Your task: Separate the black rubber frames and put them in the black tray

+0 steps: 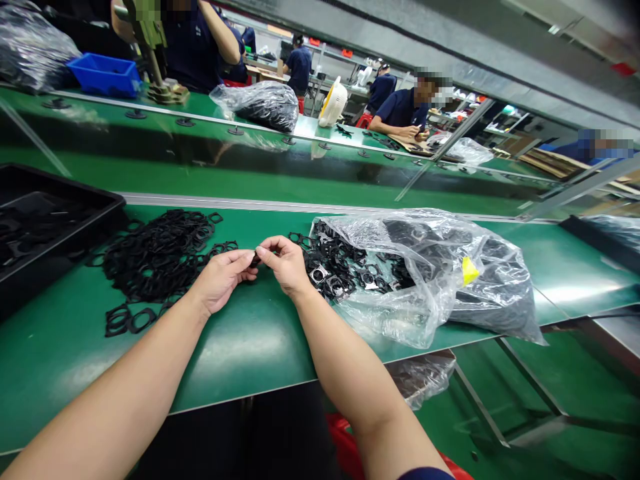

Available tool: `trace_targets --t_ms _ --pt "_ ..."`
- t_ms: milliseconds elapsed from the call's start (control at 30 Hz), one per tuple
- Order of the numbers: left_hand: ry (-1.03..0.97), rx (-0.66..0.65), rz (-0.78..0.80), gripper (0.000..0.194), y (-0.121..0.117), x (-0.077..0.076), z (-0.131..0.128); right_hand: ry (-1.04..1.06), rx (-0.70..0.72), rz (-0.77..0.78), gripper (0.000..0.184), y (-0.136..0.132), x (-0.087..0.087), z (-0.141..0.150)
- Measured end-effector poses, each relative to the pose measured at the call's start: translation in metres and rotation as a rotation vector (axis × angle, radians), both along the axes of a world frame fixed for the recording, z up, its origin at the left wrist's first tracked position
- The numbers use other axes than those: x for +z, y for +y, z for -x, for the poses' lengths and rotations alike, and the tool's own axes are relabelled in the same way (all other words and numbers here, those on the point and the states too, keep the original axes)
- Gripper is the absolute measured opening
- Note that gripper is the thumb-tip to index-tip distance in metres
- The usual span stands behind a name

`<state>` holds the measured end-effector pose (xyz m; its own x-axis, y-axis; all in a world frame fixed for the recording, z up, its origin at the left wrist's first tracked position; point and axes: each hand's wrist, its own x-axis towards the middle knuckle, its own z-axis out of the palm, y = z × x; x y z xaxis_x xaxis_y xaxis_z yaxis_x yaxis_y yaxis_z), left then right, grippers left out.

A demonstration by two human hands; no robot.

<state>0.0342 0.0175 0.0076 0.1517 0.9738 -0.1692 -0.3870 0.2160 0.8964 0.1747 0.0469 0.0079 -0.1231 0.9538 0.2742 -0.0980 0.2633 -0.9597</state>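
My left hand (226,277) and my right hand (286,265) meet above the green table, fingertips pinched around a small black part (255,259). Most of that part is hidden behind the fingers, so its full shape does not show. Left of my hands spreads a pile of black ring-shaped frames (150,257), with a few lying loose at its near edge. Close to my right hand, black parts with silvery plates (333,273) spill from the mouth of a clear plastic bag (490,287), which bulges with more dark parts.
A black tray (113,203) with dark pieces stands at the far left. Beyond the table runs a green conveyor (300,179) with small black parts spaced along it. Co-workers (407,110) sit across, near a blue bin (105,75) and another filled bag (265,105).
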Motion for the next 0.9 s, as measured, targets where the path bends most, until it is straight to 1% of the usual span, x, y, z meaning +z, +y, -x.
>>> trace_targets --t_ms 67,133,200,267,367,433,667,900 --pt "-0.013 -0.017 0.014 0.028 -0.0004 -0.0001 -0.0006 0.072 0.013 0.068 0.020 0.0009 -0.0007 0.0012" --pt "-0.063 0.010 0.024 0.025 0.0002 0.0002 -0.0017 0.089 -0.030 0.055 0.021 0.0020 -0.0020 0.0018" --pt "-0.133 0.057 0.025 0.021 0.0015 0.0008 -0.0026 0.030 -0.103 -0.026 0.023 0.0025 -0.0038 0.0016" --pt "-0.190 0.083 0.026 0.017 0.0028 0.0015 -0.0030 -0.083 -0.163 -0.131 0.020 0.0021 -0.0054 0.0009" --pt "-0.218 0.085 0.026 0.013 0.0036 0.0025 -0.0030 -0.235 -0.222 -0.264 0.013 0.0007 -0.0065 -0.0002" --pt "-0.217 0.079 0.019 0.013 0.0034 0.0028 -0.0028 -0.286 -0.242 -0.310 0.011 -0.0002 -0.0064 -0.0006" --pt "-0.220 0.053 0.002 0.016 0.0018 0.0024 -0.0028 -0.306 -0.274 -0.292 0.011 -0.0010 -0.0050 -0.0004" --pt "-0.254 0.046 0.014 0.014 0.0021 0.0040 -0.0020 -0.207 -0.193 -0.261 0.012 -0.0014 -0.0003 -0.0004"
